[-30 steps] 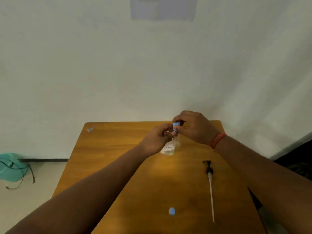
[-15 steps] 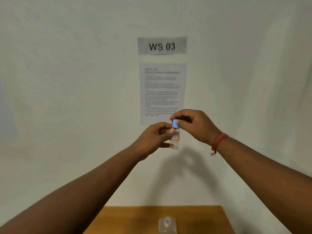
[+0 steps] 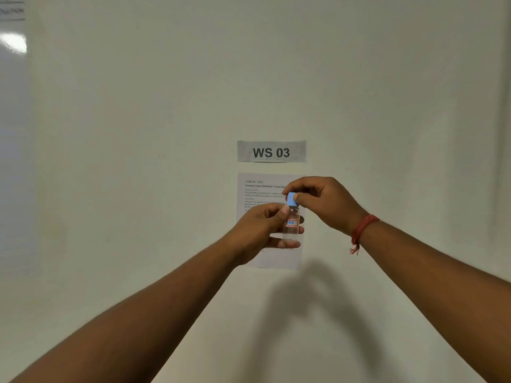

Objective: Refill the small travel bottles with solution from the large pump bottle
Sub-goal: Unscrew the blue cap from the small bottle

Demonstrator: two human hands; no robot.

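A white wall [image 3: 138,134] has a paper sheet [image 3: 257,189] at 6 o'clock from a sign [image 3: 271,152]. The left hand [image 3: 258,233] grips a small bottle [image 3: 291,225] held up before the sheet, and the right hand [image 3: 323,201] pinches its blue cap [image 3: 291,200] at 12 o'clock. This looks like the capping step; next the cap needs a firm twist.

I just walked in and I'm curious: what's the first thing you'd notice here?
Right in the middle, two hands hold up a small clear bottle: the left hand grips its body and the right hand pinches its blue cap. Behind them on the wall is a sign reading "WS 03", with a printed sheet below it. A red thread bracelet circles the right wrist.
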